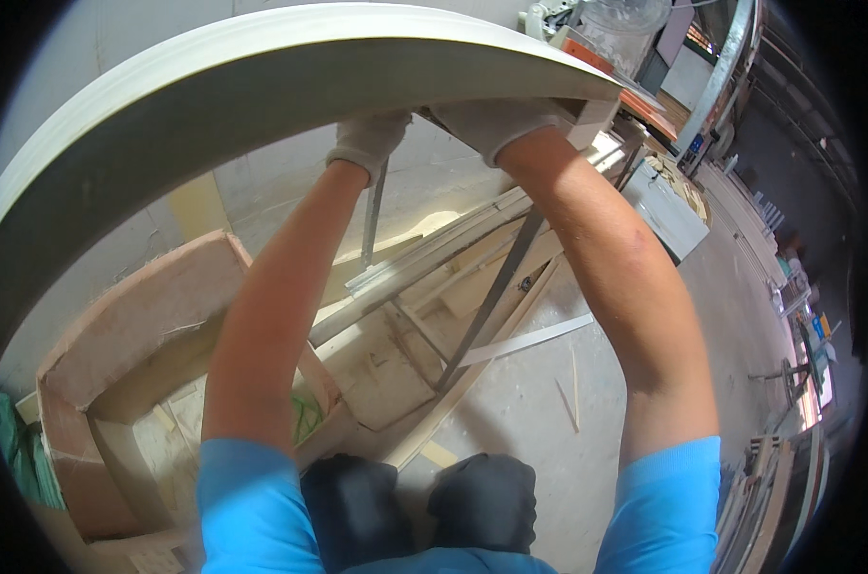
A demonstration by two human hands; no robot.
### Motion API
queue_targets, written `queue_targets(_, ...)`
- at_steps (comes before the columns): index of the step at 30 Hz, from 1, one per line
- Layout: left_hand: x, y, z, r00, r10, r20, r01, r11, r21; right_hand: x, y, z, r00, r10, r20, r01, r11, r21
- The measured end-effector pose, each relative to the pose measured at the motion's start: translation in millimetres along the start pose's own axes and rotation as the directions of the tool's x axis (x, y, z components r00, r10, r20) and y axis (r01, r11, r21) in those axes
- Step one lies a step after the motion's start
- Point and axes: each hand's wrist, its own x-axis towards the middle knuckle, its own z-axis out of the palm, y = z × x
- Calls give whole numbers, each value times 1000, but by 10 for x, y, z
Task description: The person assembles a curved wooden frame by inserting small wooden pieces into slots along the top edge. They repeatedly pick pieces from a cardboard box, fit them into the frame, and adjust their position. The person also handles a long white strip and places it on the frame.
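Note:
A large curved panel [233, 96] with a dark grey face and a white edge arches across the top of the view. My left hand [369, 142], in a whitish glove, reaches up against its lower side near the middle. Just to the right, my right hand [496, 122], gloved the same way, is also up at that lower edge. The panel hides the fingers of both hands, so their grip does not show. A thin metal leg [373, 215] runs down from beside my left hand, and a dark metal bar [496, 297] slants below my right forearm.
A pinkish, rough-edged open box [147, 306] stands at lower left, with green material [22, 450] beside it. Wooden strips [424, 258] and a white strip [529, 340] lie below. To the right are a grey box [665, 206] and stacked boards [769, 507].

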Motion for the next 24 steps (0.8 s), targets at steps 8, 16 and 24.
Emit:
queue_targets(8,115,-38,-24,974,53,-221,-75,993,-92,-930,-769,-687,992,-125,16,123,989,88)
queue_targets(16,125,106,-322,963,-217,157,268,806,-528,-1799,-624,-852,655,150,740,-493,827,268)
queue_targets(24,185,111,-456,956,-158,245,264,826,-498,-2413,-587,-573,798,231,556,-539,688,487)
